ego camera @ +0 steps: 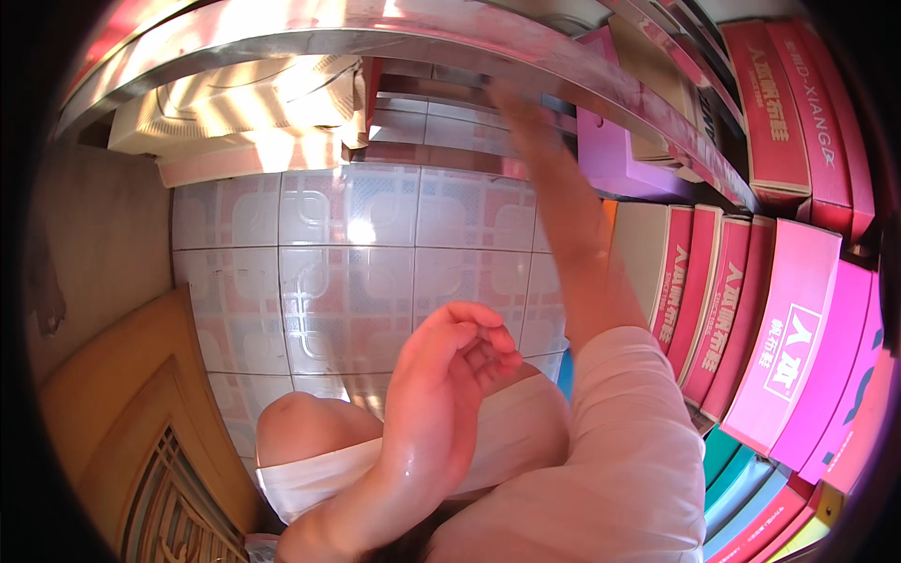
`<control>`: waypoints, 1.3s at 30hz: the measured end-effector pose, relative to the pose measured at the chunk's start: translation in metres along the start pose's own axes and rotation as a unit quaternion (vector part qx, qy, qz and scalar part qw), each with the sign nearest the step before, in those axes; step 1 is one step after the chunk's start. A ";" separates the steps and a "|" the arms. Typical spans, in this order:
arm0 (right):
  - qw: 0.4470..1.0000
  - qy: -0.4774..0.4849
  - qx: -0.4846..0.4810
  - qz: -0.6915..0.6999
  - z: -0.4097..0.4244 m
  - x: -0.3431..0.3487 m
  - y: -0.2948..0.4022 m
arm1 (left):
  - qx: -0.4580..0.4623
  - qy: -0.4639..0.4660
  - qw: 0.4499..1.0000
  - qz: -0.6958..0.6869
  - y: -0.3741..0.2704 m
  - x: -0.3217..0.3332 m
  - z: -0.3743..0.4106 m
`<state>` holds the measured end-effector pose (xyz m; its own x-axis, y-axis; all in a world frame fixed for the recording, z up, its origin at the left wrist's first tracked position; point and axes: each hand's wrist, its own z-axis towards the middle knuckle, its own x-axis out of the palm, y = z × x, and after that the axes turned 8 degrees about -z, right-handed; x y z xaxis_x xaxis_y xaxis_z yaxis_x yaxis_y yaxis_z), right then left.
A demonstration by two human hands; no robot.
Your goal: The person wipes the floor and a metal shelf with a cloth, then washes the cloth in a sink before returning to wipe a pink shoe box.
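Observation:
My left hand (450,387) is raised in front of my bent knees, loosely curled, with nothing in it. My right arm stretches forward over the tiled floor (352,281) and past a lower metal bar (450,156). Its far end, my right hand (519,105), is blurred and partly covered by the upper metal rail (422,43) of a shelf frame. Whether it holds anything cannot be made out. Close to its right stands a purple box (619,158).
Shoe boxes in red (728,310) and pink (785,338) line the right side, with more red boxes (771,112) above. Cardboard packaging (253,98) lies at far left. A wooden door panel (134,408) and a wall (105,232) bound the left.

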<state>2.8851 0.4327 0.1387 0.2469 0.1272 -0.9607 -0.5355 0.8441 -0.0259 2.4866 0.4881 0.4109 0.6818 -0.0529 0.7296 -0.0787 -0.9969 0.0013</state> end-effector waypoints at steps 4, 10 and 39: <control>0.989 0.066 0.080 -0.104 0.011 -0.050 -0.105 | -0.003 -0.004 1.000 0.012 -0.002 0.002 0.004; 0.998 0.008 0.047 0.040 0.065 -0.066 -0.036 | -0.009 0.006 1.000 0.006 -0.010 -0.002 0.020; 0.997 -0.017 0.066 0.037 0.095 -0.021 0.021 | 0.032 -0.032 0.999 0.003 -0.032 -0.003 0.013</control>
<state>2.9455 0.4975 0.1845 0.2396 0.2081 -0.9483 -0.4436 0.8923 0.0837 2.4971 0.5190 0.3998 0.7274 -0.0599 0.6836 -0.0377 -0.9982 -0.0473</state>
